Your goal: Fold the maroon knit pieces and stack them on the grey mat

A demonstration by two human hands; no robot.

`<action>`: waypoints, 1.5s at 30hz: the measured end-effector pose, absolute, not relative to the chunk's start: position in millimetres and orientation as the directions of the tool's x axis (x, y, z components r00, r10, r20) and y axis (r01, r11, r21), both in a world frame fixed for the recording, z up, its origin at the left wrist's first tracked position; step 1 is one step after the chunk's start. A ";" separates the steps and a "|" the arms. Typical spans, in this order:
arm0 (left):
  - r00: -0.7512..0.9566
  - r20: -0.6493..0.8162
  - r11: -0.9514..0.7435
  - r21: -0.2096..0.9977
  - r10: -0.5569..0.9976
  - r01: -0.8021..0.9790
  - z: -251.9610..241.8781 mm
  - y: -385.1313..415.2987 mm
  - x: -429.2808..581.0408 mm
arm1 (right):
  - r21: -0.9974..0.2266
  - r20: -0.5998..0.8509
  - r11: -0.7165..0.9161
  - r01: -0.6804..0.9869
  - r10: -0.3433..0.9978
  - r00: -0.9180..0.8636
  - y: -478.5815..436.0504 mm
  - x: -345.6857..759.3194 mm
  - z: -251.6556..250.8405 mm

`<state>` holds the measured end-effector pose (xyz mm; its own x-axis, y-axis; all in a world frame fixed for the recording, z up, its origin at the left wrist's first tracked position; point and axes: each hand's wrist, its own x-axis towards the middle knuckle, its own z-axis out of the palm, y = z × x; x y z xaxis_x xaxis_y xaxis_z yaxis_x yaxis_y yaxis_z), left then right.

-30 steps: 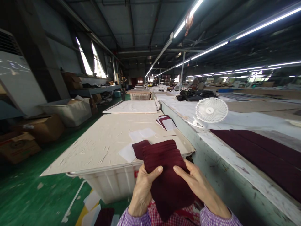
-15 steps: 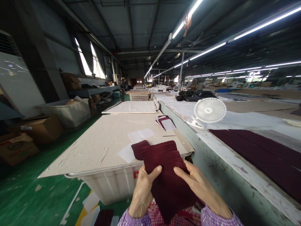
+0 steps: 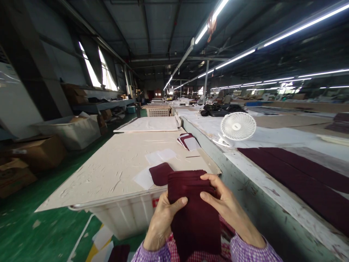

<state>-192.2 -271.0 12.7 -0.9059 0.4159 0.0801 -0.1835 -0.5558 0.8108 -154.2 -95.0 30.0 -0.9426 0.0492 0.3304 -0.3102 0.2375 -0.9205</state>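
A stack of maroon fabric pieces [image 3: 196, 218] hangs upright in front of my body, its top edge showing several layers slightly fanned. On its left side my left hand [image 3: 165, 214] grips it, thumb flat on the front and fingers hidden behind. My right hand [image 3: 227, 203] holds the right side, with its thumb on the front and its index finger at the top edge. Just beyond the stack, one maroon piece [image 3: 160, 173] lies on the cream board [image 3: 114, 163], partly over a white paper piece [image 3: 143, 179].
More white sheets [image 3: 160, 156] and a maroon-and-white pile [image 3: 188, 141] rest farther back on the board. A white plastic bin [image 3: 122, 214] supports it. On the long table at right stand a white fan [image 3: 238, 126] and long maroon fabric [image 3: 294, 178]. Cardboard boxes [image 3: 40, 153] sit at left.
The fabric stack has swung straighter and dropped slightly. My right index finger has come from behind onto its top edge. The view has shifted a little.
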 end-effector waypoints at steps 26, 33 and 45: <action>-0.896 0.125 -0.494 0.862 0.426 -0.114 11.2 -276.7 -196.3 | -0.856 0.363 0.403 -0.325 0.019 -0.932 -94.6 -154.0 29.8; -0.927 0.108 -0.537 0.836 0.360 -0.111 4.9 -274.3 -199.4 | -0.622 0.691 0.591 -0.514 0.105 -0.715 -103.7 -159.0 26.2; -0.945 0.087 -0.579 0.806 0.316 -0.120 8.9 -272.1 -197.1 | -0.313 0.884 0.755 -0.576 0.010 -0.468 -112.9 -156.6 27.3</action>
<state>-197.1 -272.1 8.9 -0.9449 0.3158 0.0866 -0.1198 -0.5794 0.8062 -156.6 -112.9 27.3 -0.4679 0.0098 0.8837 -0.5762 0.7548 -0.3134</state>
